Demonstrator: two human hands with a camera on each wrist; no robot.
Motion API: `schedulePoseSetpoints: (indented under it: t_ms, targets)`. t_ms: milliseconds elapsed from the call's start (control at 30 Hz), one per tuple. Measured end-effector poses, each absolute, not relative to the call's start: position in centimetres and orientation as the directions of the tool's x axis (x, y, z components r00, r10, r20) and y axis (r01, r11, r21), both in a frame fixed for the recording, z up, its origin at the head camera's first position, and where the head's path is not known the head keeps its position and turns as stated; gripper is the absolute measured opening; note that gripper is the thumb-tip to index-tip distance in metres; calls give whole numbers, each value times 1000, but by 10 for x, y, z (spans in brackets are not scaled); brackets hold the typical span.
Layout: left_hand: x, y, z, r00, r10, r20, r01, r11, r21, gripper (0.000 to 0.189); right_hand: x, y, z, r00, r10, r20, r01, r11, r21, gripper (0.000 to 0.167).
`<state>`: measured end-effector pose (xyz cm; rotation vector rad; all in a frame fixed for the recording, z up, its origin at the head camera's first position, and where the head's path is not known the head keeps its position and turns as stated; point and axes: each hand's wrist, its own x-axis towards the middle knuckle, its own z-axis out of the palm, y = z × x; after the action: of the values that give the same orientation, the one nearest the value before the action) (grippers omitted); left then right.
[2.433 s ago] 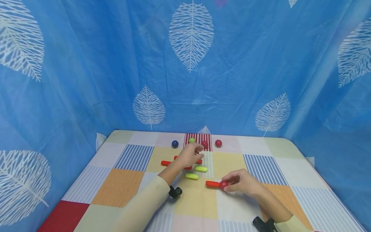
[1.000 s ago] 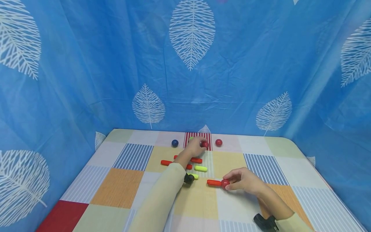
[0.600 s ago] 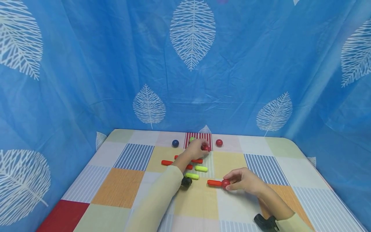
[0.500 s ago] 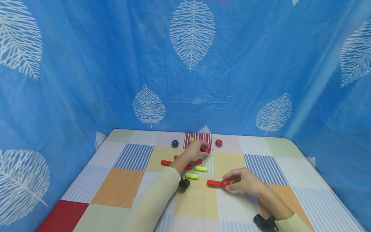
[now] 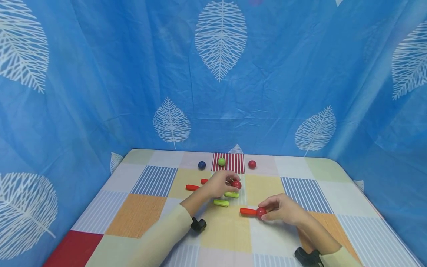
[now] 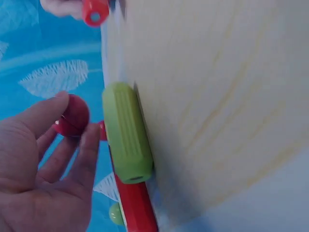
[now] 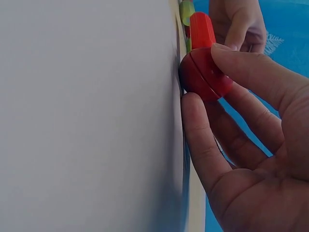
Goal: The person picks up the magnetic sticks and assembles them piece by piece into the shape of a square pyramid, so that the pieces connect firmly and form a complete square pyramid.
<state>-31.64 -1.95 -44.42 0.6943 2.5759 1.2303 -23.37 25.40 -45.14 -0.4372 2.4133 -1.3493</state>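
Note:
My left hand [image 5: 218, 184] pinches a red ball [image 5: 237, 185] between thumb and fingers, above the middle of the table; a groove shows on the ball [image 6: 75, 116] in the left wrist view. My right hand [image 5: 283, 208] pinches another red ball [image 5: 261, 213], which has a red stick [image 5: 248, 211] joined to it, pointing left. The right wrist view shows this stick [image 7: 202, 31] meeting the grooved ball. Two short yellow-green sticks [image 5: 221, 203] lie near my left hand. Longer red sticks [image 5: 192, 187] lie partly hidden behind that hand and forearm.
Along the back of the table stand a dark blue ball [image 5: 201, 165], a green ball [image 5: 221, 161] and a third red ball [image 5: 252, 164]. A patchwork cloth [image 5: 140, 215] covers the table. Blue leaf-print curtains [image 5: 267, 92] enclose its back and sides.
My left hand reached to the back row, took hold of a red ball from the red-striped patch and drew it toward me. My right hand has kept its grip, nearly still.

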Motion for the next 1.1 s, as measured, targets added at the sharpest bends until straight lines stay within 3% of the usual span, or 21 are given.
schedulePoseSetpoints:
  t_ms: [567, 833, 1100]
  targets:
    - [-255, -34, -438, -821, 571, 19, 409, 564, 717, 27, -230, 256, -450, -885, -444, -140, -110, 492, -864, 35]
    - [-234, -31, -439, -867, 493, -68, 288, 607, 741, 25, -229, 256, -451, -883, -445, -151, -99, 490, -866, 34]
    - [-227, -32, -442, -877, 476, -64, 268, 595, 757, 26, -228, 255, -450, -868, -470, -159, -95, 471, -877, 34]
